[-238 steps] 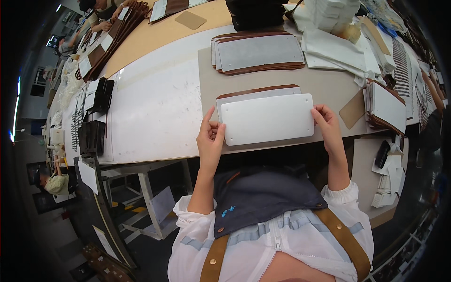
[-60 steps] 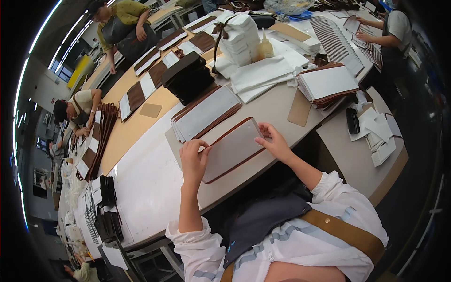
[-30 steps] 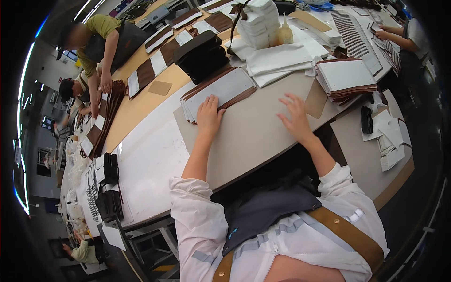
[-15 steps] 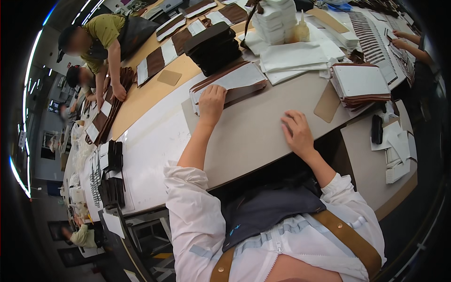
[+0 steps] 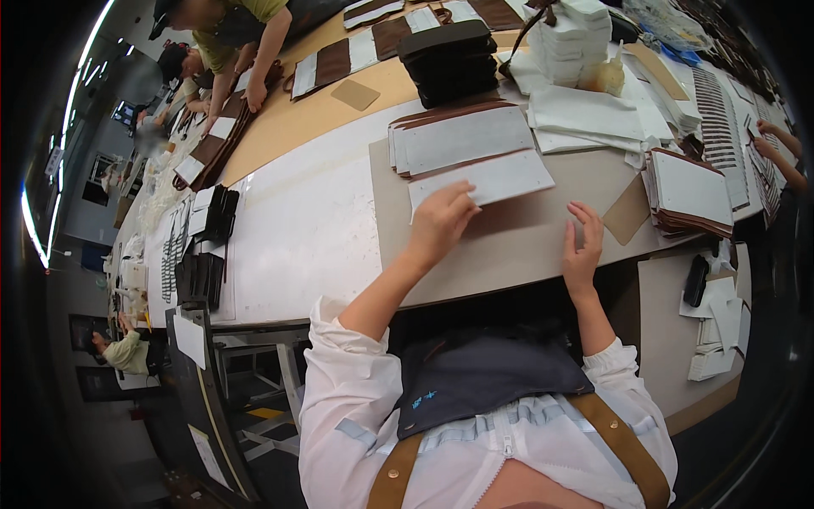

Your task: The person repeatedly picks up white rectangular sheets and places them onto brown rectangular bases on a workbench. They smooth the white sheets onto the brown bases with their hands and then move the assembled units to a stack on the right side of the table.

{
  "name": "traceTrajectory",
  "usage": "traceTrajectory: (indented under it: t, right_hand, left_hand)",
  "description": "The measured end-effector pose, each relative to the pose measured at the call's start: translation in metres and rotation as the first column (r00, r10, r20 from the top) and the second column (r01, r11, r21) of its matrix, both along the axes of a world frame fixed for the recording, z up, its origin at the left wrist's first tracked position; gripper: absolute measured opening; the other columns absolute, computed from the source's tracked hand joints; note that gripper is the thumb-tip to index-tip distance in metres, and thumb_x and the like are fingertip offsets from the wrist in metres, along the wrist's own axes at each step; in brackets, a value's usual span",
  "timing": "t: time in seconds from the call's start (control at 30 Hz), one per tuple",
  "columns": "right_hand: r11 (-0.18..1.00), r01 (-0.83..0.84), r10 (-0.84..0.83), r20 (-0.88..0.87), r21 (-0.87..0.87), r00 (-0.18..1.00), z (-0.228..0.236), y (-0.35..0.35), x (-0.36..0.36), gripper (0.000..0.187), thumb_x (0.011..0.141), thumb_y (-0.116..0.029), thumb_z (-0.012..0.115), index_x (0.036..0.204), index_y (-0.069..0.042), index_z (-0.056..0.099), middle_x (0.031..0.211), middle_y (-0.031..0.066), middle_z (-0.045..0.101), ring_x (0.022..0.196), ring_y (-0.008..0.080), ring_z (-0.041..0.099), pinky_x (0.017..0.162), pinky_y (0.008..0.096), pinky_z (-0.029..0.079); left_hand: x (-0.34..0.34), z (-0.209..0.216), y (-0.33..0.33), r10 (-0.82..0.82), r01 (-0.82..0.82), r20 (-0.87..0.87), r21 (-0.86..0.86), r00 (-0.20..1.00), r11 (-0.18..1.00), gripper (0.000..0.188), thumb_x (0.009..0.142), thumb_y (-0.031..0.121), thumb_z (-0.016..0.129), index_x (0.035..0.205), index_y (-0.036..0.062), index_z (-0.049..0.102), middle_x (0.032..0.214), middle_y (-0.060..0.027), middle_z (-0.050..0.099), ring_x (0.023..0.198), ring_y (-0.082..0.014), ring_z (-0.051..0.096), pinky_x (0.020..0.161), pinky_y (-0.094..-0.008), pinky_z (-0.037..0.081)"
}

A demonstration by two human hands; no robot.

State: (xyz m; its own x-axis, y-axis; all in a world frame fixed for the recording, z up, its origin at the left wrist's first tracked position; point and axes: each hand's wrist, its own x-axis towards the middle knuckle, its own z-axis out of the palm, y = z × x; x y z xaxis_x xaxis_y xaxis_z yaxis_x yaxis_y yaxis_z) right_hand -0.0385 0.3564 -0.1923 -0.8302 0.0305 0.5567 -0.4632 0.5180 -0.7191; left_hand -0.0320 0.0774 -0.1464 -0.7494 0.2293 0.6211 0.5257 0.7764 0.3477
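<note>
My left hand [image 5: 441, 222] is closed on the near edge of a white-faced panel [image 5: 507, 176], which it holds slightly tilted above the grey work board [image 5: 407, 263]. Just beyond lies the stack of brown leather panels with white facing [image 5: 462, 136], squared up at the far side of the board. To the right of the held panel, my right hand [image 5: 582, 254] hovers over the board with fingers apart and nothing in them. A second pile of white-faced brown panels [image 5: 691, 188] stands farther right, with a tan card [image 5: 627, 210] beside it.
Black folded pieces [image 5: 448, 64] are piled behind the stack. White blocks [image 5: 572, 42] and white sheets [image 5: 585, 119] stand at the back. More black pieces [image 5: 203, 254] lie at the left. A lower side table [image 5: 666, 297] holds white pieces. Another person [image 5: 242, 51] works at the far left.
My left hand has drawn the top panel off the stack and toward me. My right hand has stayed open near the board's front edge. The whole view has shifted.
</note>
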Motion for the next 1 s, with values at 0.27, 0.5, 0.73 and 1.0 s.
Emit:
traceTrajectory:
  t: [0.27, 0.5, 0.73, 1.0]
  right_hand:
    - [0.976, -0.18, 0.182, -0.003, 0.127, 0.983, 0.002, -0.008, 0.003, 0.03, 0.095, -0.002, 0.06, 0.124, -0.002, 0.065, 0.133, 0.013, 0.062, 0.128, 0.031, 0.054, 0.11, 0.0409, 0.04]
    - [0.69, -0.427, 0.411, 0.17, 0.584, 0.896, 0.005, -0.037, 0.04, 0.059, 0.094, -0.026, 0.068, 0.147, -0.007, 0.051, 0.155, 0.0108, 0.049, 0.146, 0.0299, 0.042, 0.121, 0.0486, 0.03]
    - [0.681, -0.434, 0.441, 0.142, 0.59, 0.886, 0.003, -0.023, 0.042, 0.051, 0.097, -0.023, 0.064, 0.145, -0.006, 0.055, 0.154, 0.0096, 0.051, 0.146, 0.0289, 0.043, 0.121, 0.0475, 0.03]
    - [0.819, -0.475, 0.472, 0.094, 0.322, 0.877, -0.001, -0.025, 0.044, 0.046, 0.098, -0.011, 0.061, 0.143, -0.003, 0.055, 0.15, 0.0171, 0.053, 0.144, 0.0344, 0.046, 0.118, 0.0458, 0.034]
  left_hand:
    - [0.074, -0.034, 0.03, 0.008, -0.03, 0.157, 0.138, 0.988, 0.99, 0.022, 0.088, 0.011, 0.075, 0.109, 0.006, 0.069, 0.112, -0.0128, 0.074, 0.095, -0.0309, 0.073, 0.081, -0.0377, 0.058]
    - [0.145, -0.004, -0.022, 0.337, -0.374, 0.178, 0.251, 0.925, 0.893, 0.032, 0.089, 0.006, 0.073, 0.12, 0.0041, 0.066, 0.116, -0.015, 0.071, 0.105, -0.0327, 0.068, 0.089, -0.039, 0.054]
    - [0.293, 0.042, -0.224, 0.94, -0.986, -0.327, -0.161, 0.097, 0.046, 0.076, 0.081, 0.009, 0.077, 0.147, 0.0039, 0.04, 0.146, -0.0188, 0.042, 0.141, -0.038, 0.035, 0.117, -0.0559, 0.029]
    - [0.417, 0.052, -0.415, 0.917, -0.776, -0.275, -0.494, -0.29, -0.393, 0.05, 0.084, 0.031, 0.078, 0.127, 0.01, 0.065, 0.13, -0.0084, 0.064, 0.135, -0.0331, 0.048, 0.119, -0.0599, 0.024]
